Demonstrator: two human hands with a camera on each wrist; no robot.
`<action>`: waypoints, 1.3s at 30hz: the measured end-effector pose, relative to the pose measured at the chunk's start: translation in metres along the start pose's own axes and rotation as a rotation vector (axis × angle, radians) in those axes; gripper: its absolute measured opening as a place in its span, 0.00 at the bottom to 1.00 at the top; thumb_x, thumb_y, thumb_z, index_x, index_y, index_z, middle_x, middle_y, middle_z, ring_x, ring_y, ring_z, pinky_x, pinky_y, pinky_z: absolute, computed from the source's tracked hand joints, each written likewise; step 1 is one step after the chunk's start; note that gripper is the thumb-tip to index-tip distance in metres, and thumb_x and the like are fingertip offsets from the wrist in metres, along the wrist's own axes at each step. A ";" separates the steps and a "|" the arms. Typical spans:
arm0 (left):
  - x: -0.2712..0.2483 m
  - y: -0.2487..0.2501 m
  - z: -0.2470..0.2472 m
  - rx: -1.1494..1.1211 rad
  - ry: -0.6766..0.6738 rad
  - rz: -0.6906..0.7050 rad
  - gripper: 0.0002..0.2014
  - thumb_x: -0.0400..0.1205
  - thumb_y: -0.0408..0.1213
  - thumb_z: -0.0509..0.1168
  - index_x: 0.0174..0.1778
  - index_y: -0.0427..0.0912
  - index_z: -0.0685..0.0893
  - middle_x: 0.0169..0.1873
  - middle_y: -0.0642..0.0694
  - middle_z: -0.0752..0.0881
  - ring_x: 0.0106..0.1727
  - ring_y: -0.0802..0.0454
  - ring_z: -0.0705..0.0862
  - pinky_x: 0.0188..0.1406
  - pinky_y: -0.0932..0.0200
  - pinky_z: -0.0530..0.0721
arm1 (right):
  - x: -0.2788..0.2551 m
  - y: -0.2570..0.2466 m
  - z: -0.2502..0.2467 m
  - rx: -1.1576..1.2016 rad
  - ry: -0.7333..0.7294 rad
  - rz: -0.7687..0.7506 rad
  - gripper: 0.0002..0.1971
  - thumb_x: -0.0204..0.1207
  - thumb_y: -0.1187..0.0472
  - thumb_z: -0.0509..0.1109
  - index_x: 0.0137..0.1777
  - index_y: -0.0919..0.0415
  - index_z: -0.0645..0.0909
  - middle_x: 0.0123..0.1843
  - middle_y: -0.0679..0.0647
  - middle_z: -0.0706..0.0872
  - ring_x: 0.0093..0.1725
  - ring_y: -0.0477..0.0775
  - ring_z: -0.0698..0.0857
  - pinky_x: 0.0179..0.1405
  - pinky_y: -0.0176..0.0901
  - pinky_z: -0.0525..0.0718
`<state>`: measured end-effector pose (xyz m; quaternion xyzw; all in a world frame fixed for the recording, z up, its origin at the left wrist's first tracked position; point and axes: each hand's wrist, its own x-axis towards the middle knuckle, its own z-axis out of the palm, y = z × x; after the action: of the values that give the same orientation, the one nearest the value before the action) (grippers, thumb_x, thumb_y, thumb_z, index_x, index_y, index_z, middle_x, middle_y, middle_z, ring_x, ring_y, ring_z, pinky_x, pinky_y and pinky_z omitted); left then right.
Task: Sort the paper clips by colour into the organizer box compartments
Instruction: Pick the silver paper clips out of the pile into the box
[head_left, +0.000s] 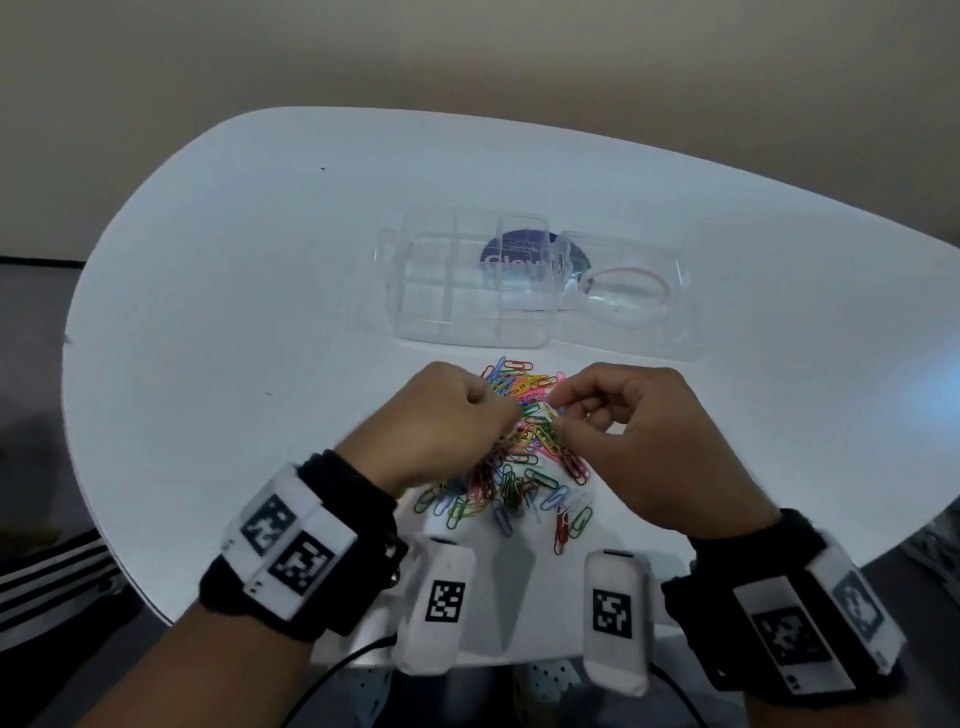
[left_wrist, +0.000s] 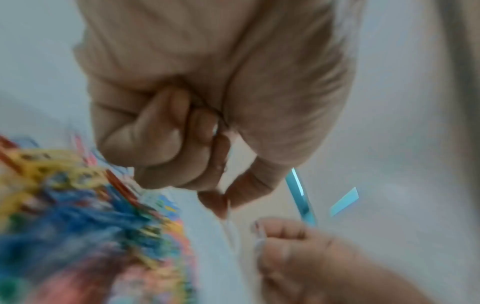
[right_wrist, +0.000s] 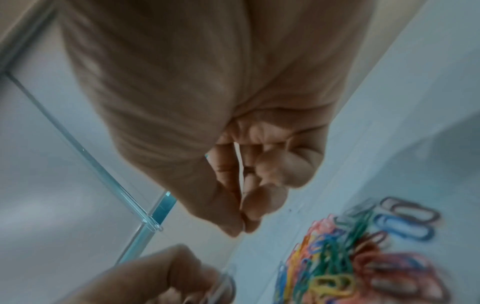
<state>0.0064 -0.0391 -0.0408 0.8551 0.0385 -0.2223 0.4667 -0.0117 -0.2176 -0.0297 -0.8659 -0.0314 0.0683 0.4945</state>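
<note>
A heap of coloured paper clips (head_left: 519, 467) lies on the white table, in front of the clear organizer box (head_left: 467, 291). Both hands hover over the heap with their fingertips almost meeting. My left hand (head_left: 511, 415) pinches a white paper clip (left_wrist: 230, 226) between thumb and forefinger; its other fingers are curled in. My right hand (head_left: 558, 410) also pinches something thin and white, apparently a white clip (left_wrist: 259, 240). In the right wrist view the right hand (right_wrist: 242, 225) has thumb and forefinger pressed together, and the heap (right_wrist: 350, 257) lies below it. The box compartments look empty.
The box's open lid (head_left: 628, 296) lies flat to the right of the box, with a pink band (head_left: 623, 291) and a dark round label by it. The table edge (head_left: 156, 597) curves close to my body. A box edge (right_wrist: 78, 148) shows behind the right hand.
</note>
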 end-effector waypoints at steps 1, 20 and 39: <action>0.001 0.002 -0.004 -0.175 -0.015 -0.033 0.17 0.78 0.37 0.65 0.24 0.37 0.75 0.19 0.50 0.67 0.20 0.52 0.62 0.19 0.65 0.60 | -0.001 -0.004 0.001 0.055 0.016 -0.013 0.08 0.72 0.72 0.74 0.41 0.58 0.89 0.28 0.55 0.85 0.27 0.44 0.77 0.30 0.30 0.79; -0.009 0.005 -0.003 -0.221 -0.164 0.066 0.17 0.76 0.43 0.76 0.23 0.43 0.82 0.15 0.52 0.70 0.18 0.57 0.66 0.21 0.68 0.68 | 0.000 0.013 0.012 -0.443 -0.132 0.085 0.06 0.67 0.57 0.75 0.31 0.50 0.84 0.29 0.45 0.79 0.34 0.50 0.79 0.37 0.46 0.81; -0.007 -0.007 0.006 0.213 -0.134 0.145 0.06 0.76 0.36 0.73 0.34 0.48 0.92 0.21 0.54 0.86 0.22 0.58 0.81 0.27 0.66 0.79 | 0.012 0.014 0.017 -0.361 -0.147 0.193 0.06 0.65 0.65 0.70 0.29 0.58 0.83 0.22 0.46 0.81 0.27 0.49 0.80 0.31 0.43 0.82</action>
<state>-0.0042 -0.0390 -0.0460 0.8837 -0.0782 -0.2474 0.3895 -0.0027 -0.2088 -0.0516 -0.9321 0.0039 0.1715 0.3190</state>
